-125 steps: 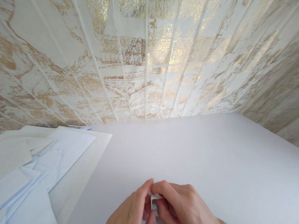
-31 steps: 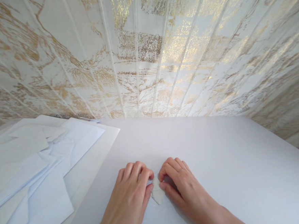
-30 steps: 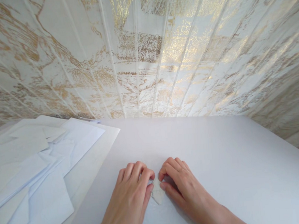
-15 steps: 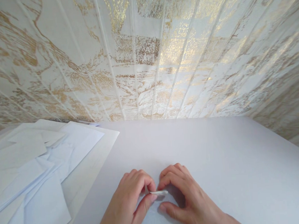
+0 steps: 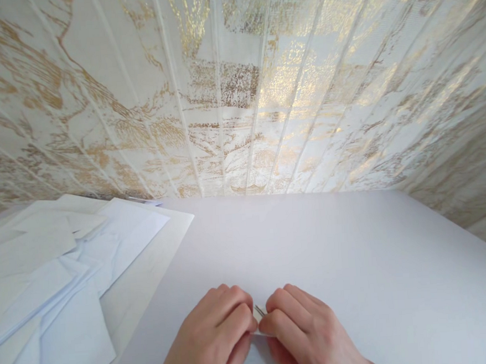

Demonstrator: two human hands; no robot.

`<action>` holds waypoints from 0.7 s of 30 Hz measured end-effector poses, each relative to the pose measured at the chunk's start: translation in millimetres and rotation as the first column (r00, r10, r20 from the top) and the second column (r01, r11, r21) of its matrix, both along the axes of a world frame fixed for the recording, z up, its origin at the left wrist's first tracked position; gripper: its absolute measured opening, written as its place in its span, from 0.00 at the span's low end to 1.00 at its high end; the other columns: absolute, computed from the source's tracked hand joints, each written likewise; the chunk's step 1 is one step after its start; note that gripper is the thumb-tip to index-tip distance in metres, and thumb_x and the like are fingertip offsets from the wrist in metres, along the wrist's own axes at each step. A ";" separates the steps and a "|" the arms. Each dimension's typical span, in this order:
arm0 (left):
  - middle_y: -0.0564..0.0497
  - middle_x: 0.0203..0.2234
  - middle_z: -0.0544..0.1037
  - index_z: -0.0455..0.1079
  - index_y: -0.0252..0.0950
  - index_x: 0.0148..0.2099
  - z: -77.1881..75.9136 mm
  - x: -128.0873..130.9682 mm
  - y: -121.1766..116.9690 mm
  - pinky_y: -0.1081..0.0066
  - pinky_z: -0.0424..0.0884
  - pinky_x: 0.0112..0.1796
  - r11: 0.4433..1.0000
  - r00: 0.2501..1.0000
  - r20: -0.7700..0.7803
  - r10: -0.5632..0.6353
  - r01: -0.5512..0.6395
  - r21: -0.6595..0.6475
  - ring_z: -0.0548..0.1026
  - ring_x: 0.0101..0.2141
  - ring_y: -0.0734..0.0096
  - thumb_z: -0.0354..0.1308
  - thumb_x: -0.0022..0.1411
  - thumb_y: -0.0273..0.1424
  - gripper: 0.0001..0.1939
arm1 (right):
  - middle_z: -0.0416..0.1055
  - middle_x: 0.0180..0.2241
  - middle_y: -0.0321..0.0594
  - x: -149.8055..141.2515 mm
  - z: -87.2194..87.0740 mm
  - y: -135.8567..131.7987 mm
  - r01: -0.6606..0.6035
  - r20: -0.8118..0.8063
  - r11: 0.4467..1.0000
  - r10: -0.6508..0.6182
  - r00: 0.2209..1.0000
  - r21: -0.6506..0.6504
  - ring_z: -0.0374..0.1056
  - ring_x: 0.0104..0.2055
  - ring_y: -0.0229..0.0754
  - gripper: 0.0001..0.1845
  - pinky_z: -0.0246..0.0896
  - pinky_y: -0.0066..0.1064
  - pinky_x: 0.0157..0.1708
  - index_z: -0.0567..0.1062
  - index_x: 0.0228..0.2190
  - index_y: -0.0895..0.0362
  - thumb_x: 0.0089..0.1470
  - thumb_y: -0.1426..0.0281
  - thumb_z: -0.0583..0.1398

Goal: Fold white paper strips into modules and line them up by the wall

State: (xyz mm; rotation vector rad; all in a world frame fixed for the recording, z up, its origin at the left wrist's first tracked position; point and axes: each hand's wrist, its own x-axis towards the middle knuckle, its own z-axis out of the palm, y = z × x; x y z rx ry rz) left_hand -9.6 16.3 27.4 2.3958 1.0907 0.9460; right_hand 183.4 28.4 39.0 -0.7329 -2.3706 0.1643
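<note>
Between my hands is a small piece of folded white paper [image 5: 259, 315], with thin dark lines showing at its folded layers. My left hand [image 5: 218, 336] pinches its left side, fingers curled. From the other side, my right hand [image 5: 307, 328] closes on the right part of the paper, its index fingertip close to the left one. Most of the paper is covered by the fingers, and both thumbs are largely hidden beneath.
A loose heap of white sheets and cut paper [image 5: 71, 288] lies on the left of the white table [image 5: 313, 238]. Behind the table hangs a white curtain with gold patterns [image 5: 220, 95], which continues round the right side.
My right hand, open around the paper's right end before, has closed on it. Both hands have sunk slightly, and the paper has turned from edge-on to show its folded layers.
</note>
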 end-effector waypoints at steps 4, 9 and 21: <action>0.57 0.28 0.70 0.57 0.39 0.31 -5.3 -5.2 10.1 0.71 0.62 0.33 0.999 0.997 -0.078 -0.019 0.022 0.043 0.68 0.30 0.72 0.51 0.66 0.20 0.12 | 0.70 0.32 0.40 2.1 -6.1 2.5 -0.004 -0.019 0.980 0.000 1.000 -0.198 0.63 0.32 0.42 0.14 0.61 0.31 0.32 0.69 0.35 0.56 0.50 0.84 0.54; 0.56 0.30 0.72 0.62 0.39 0.33 -5.9 -9.7 7.7 0.69 0.62 0.37 1.000 0.989 -0.149 -0.010 0.006 -0.030 0.68 0.33 0.69 0.51 0.61 0.17 0.11 | 0.72 0.36 0.40 8.6 -1.9 3.9 -0.033 -0.023 0.935 0.026 0.999 -0.354 0.66 0.37 0.44 0.19 0.63 0.33 0.39 0.72 0.41 0.54 0.51 0.84 0.55; 0.53 0.35 0.72 0.65 0.39 0.33 -3.7 -5.4 -8.6 0.64 0.59 0.39 0.995 0.961 -0.260 0.097 -0.097 0.015 0.67 0.38 0.64 0.55 0.59 0.20 0.08 | 0.73 0.36 0.39 14.7 0.5 3.5 0.001 -0.008 0.919 -0.005 1.000 -0.395 0.66 0.39 0.43 0.08 0.64 0.35 0.40 0.76 0.33 0.53 0.58 0.78 0.61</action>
